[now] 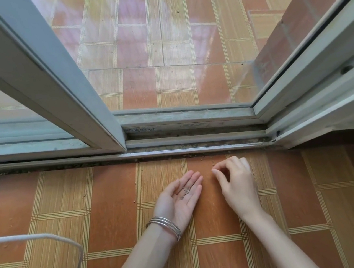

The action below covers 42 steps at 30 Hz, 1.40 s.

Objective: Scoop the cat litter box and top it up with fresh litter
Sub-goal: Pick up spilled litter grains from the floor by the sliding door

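1. My left hand (180, 196) lies palm up just above the orange and yellow striped floor tiles (114, 210), its fingers straight and close together.
2. A few small grey cat litter grains (186, 191) sit loose in that palm, near the base of the fingers.
3. A stack of thin silver bangles (165, 226) circles my left wrist.
4. My right hand (235, 182) hovers just beside the left one, knuckles up, fingers curled, with thumb and forefinger tips meeting in a pinch; I cannot tell whether a grain is between them.
5. A few tiny stray grains (212, 163) dot the tiles just past my right fingertips, near the dirty grey metal sliding-door track (195, 141).
6. A white rounded plastic rim (49, 237) shows at the lower left, well apart from both hands; I cannot tell if it is the litter box.
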Each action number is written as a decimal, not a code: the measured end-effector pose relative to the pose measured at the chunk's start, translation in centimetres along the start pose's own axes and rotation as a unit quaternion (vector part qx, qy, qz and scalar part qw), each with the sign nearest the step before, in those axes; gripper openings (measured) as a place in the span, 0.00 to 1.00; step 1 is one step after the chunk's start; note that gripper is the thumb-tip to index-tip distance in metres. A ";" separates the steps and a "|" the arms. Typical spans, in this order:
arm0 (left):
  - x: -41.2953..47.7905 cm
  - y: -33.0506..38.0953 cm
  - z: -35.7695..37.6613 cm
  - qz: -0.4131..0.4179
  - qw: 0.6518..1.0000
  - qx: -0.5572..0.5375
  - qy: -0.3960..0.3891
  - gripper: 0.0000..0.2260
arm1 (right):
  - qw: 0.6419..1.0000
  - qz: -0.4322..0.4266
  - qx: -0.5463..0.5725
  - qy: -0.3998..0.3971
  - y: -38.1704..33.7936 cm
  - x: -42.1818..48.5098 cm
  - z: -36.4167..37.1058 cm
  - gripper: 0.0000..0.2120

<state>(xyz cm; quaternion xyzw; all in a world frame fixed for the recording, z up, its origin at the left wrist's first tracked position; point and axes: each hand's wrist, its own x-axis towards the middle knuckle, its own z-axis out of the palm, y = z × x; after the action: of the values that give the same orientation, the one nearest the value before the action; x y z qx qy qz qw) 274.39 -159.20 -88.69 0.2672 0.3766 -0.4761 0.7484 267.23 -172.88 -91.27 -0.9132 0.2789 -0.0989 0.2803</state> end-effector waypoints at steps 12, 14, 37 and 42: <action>-0.2 0.4 -0.2 0.003 1.000 -0.003 -0.002 0.14 | 0.995 0.075 -0.003 0.066 -0.2 0.8 1.1 0.05; -0.2 0.4 -0.3 0.003 1.000 -0.004 -0.001 0.15 | 0.995 0.068 -0.012 0.070 -0.3 0.8 1.3 0.03; 0.2 0.8 0.4 0.003 1.000 -0.015 -0.008 0.14 | 0.993 0.092 0.036 0.071 -0.1 1.6 0.8 0.03; 0.1 0.9 0.0 0.004 1.000 -0.012 -0.007 0.15 | 0.994 0.069 0.013 0.084 -0.5 1.5 1.0 0.02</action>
<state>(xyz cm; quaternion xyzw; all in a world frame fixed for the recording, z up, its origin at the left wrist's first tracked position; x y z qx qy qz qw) 275.21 -158.92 -88.70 0.2567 0.3762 -0.4704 0.7558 269.05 -172.93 -91.72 -0.8765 0.3626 -0.1591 0.2738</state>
